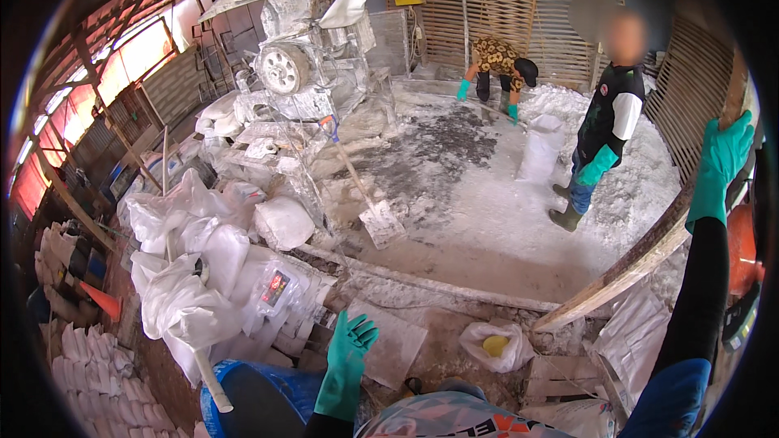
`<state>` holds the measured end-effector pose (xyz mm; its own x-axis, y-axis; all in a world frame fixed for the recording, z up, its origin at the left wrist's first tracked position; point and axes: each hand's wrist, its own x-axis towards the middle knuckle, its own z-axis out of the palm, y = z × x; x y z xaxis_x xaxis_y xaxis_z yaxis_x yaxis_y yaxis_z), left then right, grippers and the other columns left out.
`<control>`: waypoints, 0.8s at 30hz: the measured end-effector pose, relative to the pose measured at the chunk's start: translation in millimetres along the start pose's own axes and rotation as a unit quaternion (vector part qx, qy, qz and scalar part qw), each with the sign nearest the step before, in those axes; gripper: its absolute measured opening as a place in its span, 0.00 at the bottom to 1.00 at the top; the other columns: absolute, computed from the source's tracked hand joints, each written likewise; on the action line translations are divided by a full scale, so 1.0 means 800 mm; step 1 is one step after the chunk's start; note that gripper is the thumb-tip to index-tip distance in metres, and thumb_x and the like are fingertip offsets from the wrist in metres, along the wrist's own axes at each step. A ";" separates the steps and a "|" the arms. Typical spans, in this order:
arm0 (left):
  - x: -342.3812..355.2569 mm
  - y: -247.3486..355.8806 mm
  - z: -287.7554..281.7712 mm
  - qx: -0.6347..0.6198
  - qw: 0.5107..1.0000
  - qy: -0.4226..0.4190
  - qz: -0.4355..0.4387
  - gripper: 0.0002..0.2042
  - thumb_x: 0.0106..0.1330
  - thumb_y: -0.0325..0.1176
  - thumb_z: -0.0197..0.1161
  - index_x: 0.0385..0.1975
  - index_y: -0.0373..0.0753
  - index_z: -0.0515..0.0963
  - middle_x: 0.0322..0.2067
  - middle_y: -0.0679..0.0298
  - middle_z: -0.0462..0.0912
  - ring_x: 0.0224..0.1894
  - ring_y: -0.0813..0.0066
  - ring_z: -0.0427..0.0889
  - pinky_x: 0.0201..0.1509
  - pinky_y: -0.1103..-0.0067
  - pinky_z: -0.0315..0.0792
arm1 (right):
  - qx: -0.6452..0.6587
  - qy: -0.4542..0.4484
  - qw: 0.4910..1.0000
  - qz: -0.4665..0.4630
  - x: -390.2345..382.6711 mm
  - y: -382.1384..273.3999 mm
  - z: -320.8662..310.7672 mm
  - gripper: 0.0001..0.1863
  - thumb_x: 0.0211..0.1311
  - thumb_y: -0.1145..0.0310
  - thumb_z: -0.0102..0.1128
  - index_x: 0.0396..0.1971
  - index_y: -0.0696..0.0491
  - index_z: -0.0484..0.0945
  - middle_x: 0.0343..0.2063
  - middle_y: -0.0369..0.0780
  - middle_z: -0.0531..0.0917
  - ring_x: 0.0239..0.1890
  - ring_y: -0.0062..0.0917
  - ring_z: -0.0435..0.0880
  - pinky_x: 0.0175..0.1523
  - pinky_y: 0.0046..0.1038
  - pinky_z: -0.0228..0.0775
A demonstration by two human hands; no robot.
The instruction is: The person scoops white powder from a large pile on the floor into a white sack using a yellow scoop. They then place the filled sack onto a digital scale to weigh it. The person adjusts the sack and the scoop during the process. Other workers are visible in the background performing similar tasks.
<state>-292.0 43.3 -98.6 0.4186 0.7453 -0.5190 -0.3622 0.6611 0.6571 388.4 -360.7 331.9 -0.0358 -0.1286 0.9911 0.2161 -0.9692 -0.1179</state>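
Observation:
My left hand (350, 349), in a green rubber glove, is raised at the bottom centre with its fingers apart and nothing in it. It is nearest to a blue drum (230, 393) and a flat pale sheet (385, 345) on the ground. My right hand (722, 158), gloved the same way, is lifted at the far right against a slanting wooden post (625, 272). Its fingers appear wrapped round the post's upper part. To the right of my left hand, an open white sack (519, 350) stands on the ground with a yellow scoop-like thing (495, 345) inside.
A shovel (357, 182) leans near a white-crusted machine (300, 40). Beyond a low ledge (430, 282), one person (495, 61) bends beside white heaps; another person (608, 113) stands by a filled sack (541, 148). Plastic-wrapped bags (203, 235) crowd the left; an orange cone (101, 302) lies there.

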 end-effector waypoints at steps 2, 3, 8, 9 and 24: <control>-0.006 0.005 -0.008 -0.003 1.000 0.007 0.012 0.29 0.79 0.58 0.56 0.55 0.32 0.79 0.45 0.53 0.87 0.46 0.55 0.88 0.57 0.63 0.82 | 0.009 -0.007 1.000 0.003 -0.007 0.004 0.004 0.38 0.65 0.56 0.62 0.72 0.57 0.64 0.55 0.56 0.77 0.56 0.54 0.79 0.58 0.52 0.73; -0.009 0.007 -0.010 -0.007 1.000 0.007 0.018 0.29 0.79 0.57 0.56 0.55 0.32 0.79 0.45 0.52 0.87 0.46 0.55 0.88 0.57 0.62 0.82 | 0.011 -0.007 1.000 0.004 -0.007 0.005 0.003 0.39 0.65 0.56 0.62 0.72 0.57 0.64 0.56 0.56 0.77 0.57 0.54 0.79 0.58 0.52 0.73; -0.026 0.011 -0.028 -0.028 0.999 0.013 0.043 0.29 0.78 0.58 0.57 0.56 0.32 0.78 0.47 0.52 0.87 0.46 0.55 0.88 0.57 0.62 0.82 | 0.007 -0.014 1.000 0.010 -0.005 0.011 0.012 0.40 0.65 0.55 0.62 0.73 0.56 0.62 0.58 0.56 0.76 0.55 0.54 0.81 0.57 0.51 0.74; -0.027 0.011 -0.033 -0.038 0.998 0.014 0.049 0.29 0.78 0.58 0.58 0.56 0.32 0.78 0.47 0.52 0.87 0.46 0.55 0.88 0.57 0.62 0.83 | 0.006 -0.020 1.000 0.013 -0.005 0.010 0.012 0.40 0.65 0.55 0.63 0.73 0.56 0.63 0.58 0.56 0.77 0.55 0.54 0.81 0.57 0.51 0.74; -0.063 -0.001 -0.011 -0.038 0.996 0.053 0.064 0.31 0.75 0.60 0.61 0.56 0.33 0.80 0.45 0.54 0.86 0.45 0.56 0.87 0.55 0.63 0.83 | 0.009 0.008 1.000 0.009 -0.007 0.023 0.014 0.44 0.62 0.55 0.68 0.76 0.53 0.62 0.65 0.58 0.74 0.66 0.54 0.74 0.68 0.51 0.69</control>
<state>-320.4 6.3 -77.9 0.2771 0.8260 -0.4908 -0.4709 0.5620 0.6800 403.3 -375.3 325.1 -0.0479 -0.1501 0.9875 0.2335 -0.9629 -0.1350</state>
